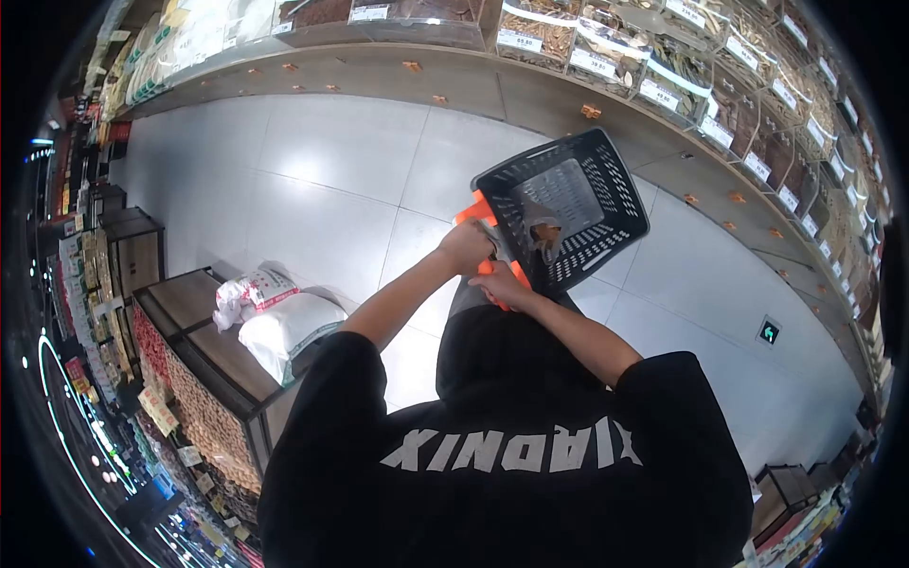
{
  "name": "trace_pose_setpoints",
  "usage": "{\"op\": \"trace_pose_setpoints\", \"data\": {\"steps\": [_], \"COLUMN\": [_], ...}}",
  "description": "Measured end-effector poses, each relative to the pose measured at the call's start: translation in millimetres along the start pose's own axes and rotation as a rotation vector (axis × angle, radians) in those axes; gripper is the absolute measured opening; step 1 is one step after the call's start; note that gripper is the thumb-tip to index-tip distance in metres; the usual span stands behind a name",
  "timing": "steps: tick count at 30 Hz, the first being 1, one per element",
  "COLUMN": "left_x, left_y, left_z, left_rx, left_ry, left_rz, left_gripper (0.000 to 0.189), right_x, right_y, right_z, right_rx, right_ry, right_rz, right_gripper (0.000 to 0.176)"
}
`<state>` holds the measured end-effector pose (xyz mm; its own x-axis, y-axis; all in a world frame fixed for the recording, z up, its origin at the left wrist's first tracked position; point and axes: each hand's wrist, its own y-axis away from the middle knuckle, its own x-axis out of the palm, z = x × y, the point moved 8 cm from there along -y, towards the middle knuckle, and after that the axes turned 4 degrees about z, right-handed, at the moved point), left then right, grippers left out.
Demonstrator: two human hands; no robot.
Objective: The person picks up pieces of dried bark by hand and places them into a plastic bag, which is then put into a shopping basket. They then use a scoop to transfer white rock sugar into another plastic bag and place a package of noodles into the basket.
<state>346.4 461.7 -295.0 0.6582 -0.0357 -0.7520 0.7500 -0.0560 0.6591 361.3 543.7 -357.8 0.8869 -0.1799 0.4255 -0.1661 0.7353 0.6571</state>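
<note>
A black plastic shopping basket [620,180] with orange handle parts hangs tilted in front of my body, its open top facing me. My left hand [469,246] is closed round the handle near the upper orange part. Lower and to the right, my right hand [507,284] grips the handle by the other orange part. Inside the basket lies a small clear bag [543,230] with something brown in it; I cannot make out what. Both hands are close together at the basket's near side, and part of the handle is hidden by the fingers.
Clear bins [606,57] of dried goods with price tags line the curved counter ahead and to the right. On the left stands a brown wooden display [189,293], with white sacks [289,327] beside it. A green arrow sign [769,331] is set in the grey tiled floor [331,170].
</note>
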Motion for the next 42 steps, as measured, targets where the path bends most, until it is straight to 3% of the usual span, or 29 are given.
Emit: {"op": "trace_pose_setpoints", "data": {"steps": [6, 8, 9, 12, 14, 18, 20, 22, 27, 34, 38, 42], "left_x": [47.3, 40.2, 43.5, 38.2, 39.8, 32.6, 31.1, 20.1, 15.6, 6.4, 2.1, 8.9], "left_y": [38.1, 48.7, 48.0, 38.5, 24.5, 4.6, -4.6, -6.7, -22.9, -27.8, -30.8, -28.4], "left_z": [-65.1, -86.8, -95.4, -120.0, -130.9, -144.5, -142.8, -137.9, -119.2, -76.6, -45.6, -10.0], "left_rx": [-0.184, -0.226, -0.294, -0.303, -0.312, -0.298, -0.357, -0.357, -0.441, -0.518, -0.553, -0.546], "left_ry": [0.400, 0.475, 0.510, 0.642, 0.729, 0.879, 0.907, 0.941, 1.010, 1.090, 1.126, 1.160], "left_rz": [0.107, -0.039, 0.044, -0.016, -0.012, -0.145, -0.127, -0.160, -0.212, -0.281, -0.251, -0.349], "left_gripper": [0.030, 0.023, 0.032, 0.028, 0.025, 0.025, 0.026, 0.027, 0.028, 0.027, 0.026, 0.026], "right_x": [3.8, -3.5, -7.6, -22.8, -36.4, -45.7, -58.9, -62.3, -67.6, -73.3, -66.4, -57.6], "right_y": [35.1, 52.3, 52.1, 64.2, 81.0, 105.0, 103.8, 105.0, 85.8, 54.9, 35.4, 7.8], "right_z": [-28.0, -26.6, -28.5, -30.1, -17.0, 18.6, 23.6, 37.8, 47.9, 88.5, 124.6, 148.3], "right_rx": [0.079, 0.158, 0.034, -0.086, -0.001, -0.135, -0.083, -0.185, -0.188, -0.187, -0.142, -0.125], "right_ry": [0.447, 0.805, 0.902, 1.181, 1.206, 1.383, 1.507, 1.556, 1.908, 1.970, 1.949, 1.978], "right_rz": [0.232, 0.253, 0.267, 0.253, 0.271, 0.275, 0.250, 0.168, 0.130, 0.131, 0.132, 0.145], "right_gripper": [0.018, 0.026, 0.036, 0.041, 0.043, 0.044, 0.044, 0.042, 0.023, 0.018, 0.020, 0.025]}}
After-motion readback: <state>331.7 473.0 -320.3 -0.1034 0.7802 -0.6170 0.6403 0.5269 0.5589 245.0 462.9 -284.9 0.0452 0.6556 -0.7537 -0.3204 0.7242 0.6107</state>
